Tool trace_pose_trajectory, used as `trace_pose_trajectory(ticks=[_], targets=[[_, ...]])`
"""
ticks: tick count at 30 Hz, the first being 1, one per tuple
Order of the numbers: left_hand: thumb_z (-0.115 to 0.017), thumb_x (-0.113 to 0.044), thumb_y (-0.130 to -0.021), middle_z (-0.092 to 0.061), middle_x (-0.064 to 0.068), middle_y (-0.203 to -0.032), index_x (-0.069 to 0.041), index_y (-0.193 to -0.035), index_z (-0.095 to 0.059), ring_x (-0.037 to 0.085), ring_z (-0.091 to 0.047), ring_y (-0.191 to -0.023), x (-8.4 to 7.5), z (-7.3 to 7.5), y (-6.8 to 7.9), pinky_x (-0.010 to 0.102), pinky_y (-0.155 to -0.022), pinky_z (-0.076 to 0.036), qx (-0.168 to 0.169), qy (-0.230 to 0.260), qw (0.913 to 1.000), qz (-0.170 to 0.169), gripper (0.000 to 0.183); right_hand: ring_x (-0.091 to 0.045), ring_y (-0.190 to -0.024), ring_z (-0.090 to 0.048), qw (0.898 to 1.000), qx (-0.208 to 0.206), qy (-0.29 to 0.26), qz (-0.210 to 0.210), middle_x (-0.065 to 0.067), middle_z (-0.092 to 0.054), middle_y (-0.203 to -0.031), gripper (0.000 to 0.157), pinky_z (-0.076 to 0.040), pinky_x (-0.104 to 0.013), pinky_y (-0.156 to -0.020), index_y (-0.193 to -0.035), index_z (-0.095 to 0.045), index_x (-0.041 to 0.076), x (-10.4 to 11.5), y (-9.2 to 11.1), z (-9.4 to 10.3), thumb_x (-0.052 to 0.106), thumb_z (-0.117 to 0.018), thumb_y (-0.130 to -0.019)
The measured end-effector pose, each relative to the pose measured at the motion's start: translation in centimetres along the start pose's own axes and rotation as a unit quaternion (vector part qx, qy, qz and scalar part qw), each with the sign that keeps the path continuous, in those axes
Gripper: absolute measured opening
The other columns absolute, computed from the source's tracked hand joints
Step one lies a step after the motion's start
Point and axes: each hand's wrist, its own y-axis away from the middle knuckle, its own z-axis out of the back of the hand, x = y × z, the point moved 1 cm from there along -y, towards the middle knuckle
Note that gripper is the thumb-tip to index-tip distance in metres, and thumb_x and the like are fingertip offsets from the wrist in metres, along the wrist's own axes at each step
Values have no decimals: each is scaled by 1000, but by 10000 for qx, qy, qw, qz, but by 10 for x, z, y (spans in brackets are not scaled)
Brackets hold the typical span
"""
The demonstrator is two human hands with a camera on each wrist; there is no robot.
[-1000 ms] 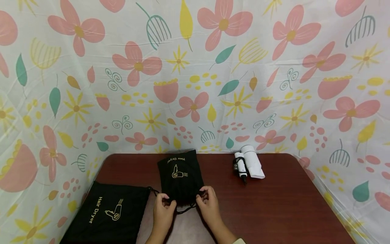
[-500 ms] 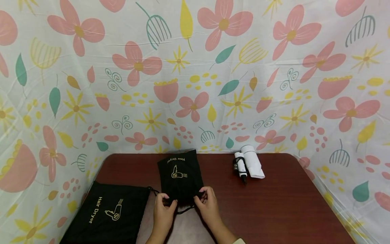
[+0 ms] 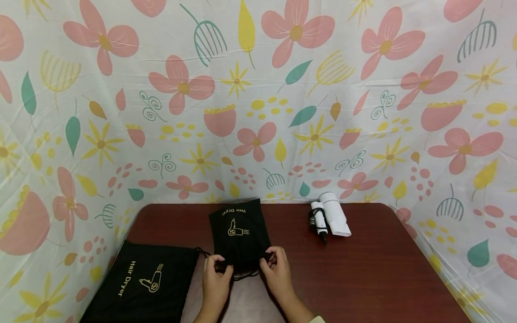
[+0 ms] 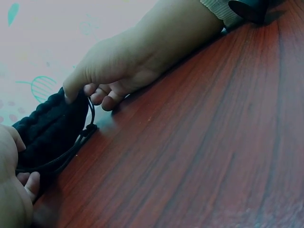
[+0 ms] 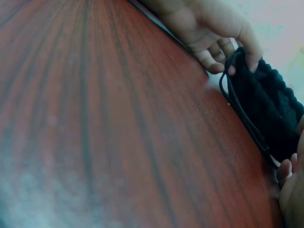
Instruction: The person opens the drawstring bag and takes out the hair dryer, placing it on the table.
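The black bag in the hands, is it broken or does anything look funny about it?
The black bag looks upside down in the head view: its gold writing is the wrong way up, with the drawstring end toward the person. The left hand and right hand pinch that edge. No rip or spill shows.

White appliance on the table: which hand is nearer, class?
The right hand, holding the central bag by its right side, in front and left of the white appliance. The left hand holds the bag's left side, farther left.
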Motion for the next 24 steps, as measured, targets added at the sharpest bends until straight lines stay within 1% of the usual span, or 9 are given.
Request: trace_pose_trajectory(ticks=[5, 9, 12, 13, 16, 19, 24], targets=[[-66, -8, -90, -48, 9, -121, -15, -110, -53, 9, -44, -51, 0, 0, 0, 25, -50, -45, -163, -11, 9996, -224, 24, -13, -72, -52, 9999, -115, -91, 19, -3, -51, -93, 29, -47, -18, -55, -103, -59, 8, 1, 0, 1, -6, -70, -81], [-67, -7, -90, -51, 6, -116, -15, -108, -55, 10, -50, -63, 0, 0, 1, 23, -57, -47, -357, -145, 9982, -456, 23, -15, -72, -53, 9997, -239, -102, -13, -4, -52, -94, 31, -46, -17, -55, -103, -60, 9, 0, 0, 0, -9, -71, -80], [-67, -6, -90, -52, 4, -113, -15, -107, -56, 10, -50, -71, 1, -1, 1, 22, -62, -47, -447, -182, 9973, -553, 23, -17, -73, -53, 9994, -345, -52, -24, -6, -53, -95, 32, -44, -16, -55, -103, -60, 8, -1, 1, -2, -10, -71, -79], [-67, -5, -90, -53, 5, -113, -14, -107, -56, 10, -49, -71, 1, -1, 1, 22, -61, -47, -456, -163, 9971, -583, 22, -18, -73, -53, 9992, -388, -40, -23, -8, -54, -95, 32, -44, -16, -55, -104, -61, 6, -1, 1, -2, -11, -71, -79], [-64, -4, -91, -53, 5, -113, -13, -108, -57, 8, -44, -61, 1, 0, 1, 22, -55, -44, -435, -58, 9975, -561, 21, -19, -73, -52, 9988, -484, -93, -27, -11, -55, -97, 33, -43, -16, -56, -105, -62, 4, -2, 0, -3, -13, -71, -78], [-62, -4, -92, -53, 6, -114, -13, -109, -57, 7, -39, -52, 2, 1, 0, 23, -50, -42, -402, 43, 9978, -517, 20, -16, -73, -52, 9985, -522, -128, -96, -12, -55, -99, 34, -43, -17, -57, -106, -63, 5, -1, 0, -2, -13, -70, -79], [-62, -6, -93, -53, 5, -115, -15, -110, -58, 7, -39, -55, 1, 1, 0, 23, -52, -42, -408, 63, 9978, -512, 19, -9, -74, -49, 9988, -389, -101, -269, -6, -52, -99, 32, -43, -17, -58, -108, -63, 10, 0, -1, 1, -10, -67, -84]])
